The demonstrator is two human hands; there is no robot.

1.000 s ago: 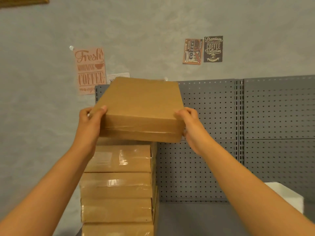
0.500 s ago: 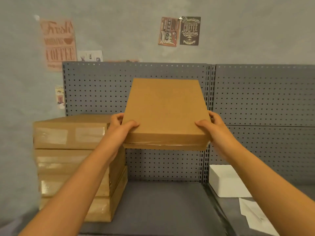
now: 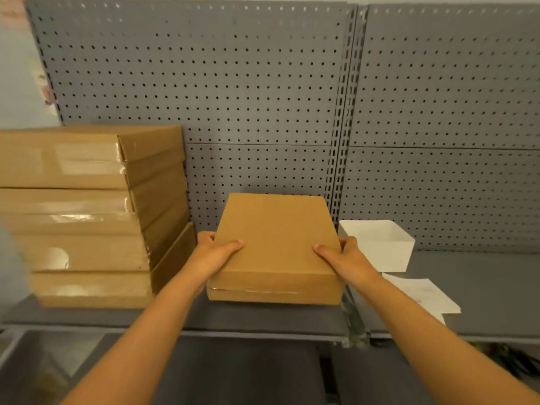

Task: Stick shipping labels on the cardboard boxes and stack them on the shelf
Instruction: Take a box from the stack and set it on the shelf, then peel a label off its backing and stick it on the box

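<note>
A flat brown cardboard box (image 3: pixel 276 238) lies low over the grey shelf (image 3: pixel 263 320), to the right of a stack of several taped cardboard boxes (image 3: pixel 87 217). My left hand (image 3: pixel 214 252) grips its left side with the thumb on top. My right hand (image 3: pixel 342 255) grips its right side the same way. No label shows on the box's top. Whether its underside touches the shelf I cannot tell.
A white open container (image 3: pixel 380 244) stands just right of the box against the grey pegboard back wall (image 3: pixel 263 97). White paper sheets (image 3: pixel 420 293) lie in front of it on the shelf. A slotted upright (image 3: pixel 342 141) divides the two shelf bays.
Both hands have carried the box from the top of the stack rightward and down to the shelf surface beside the stack. The view has tilted down.
</note>
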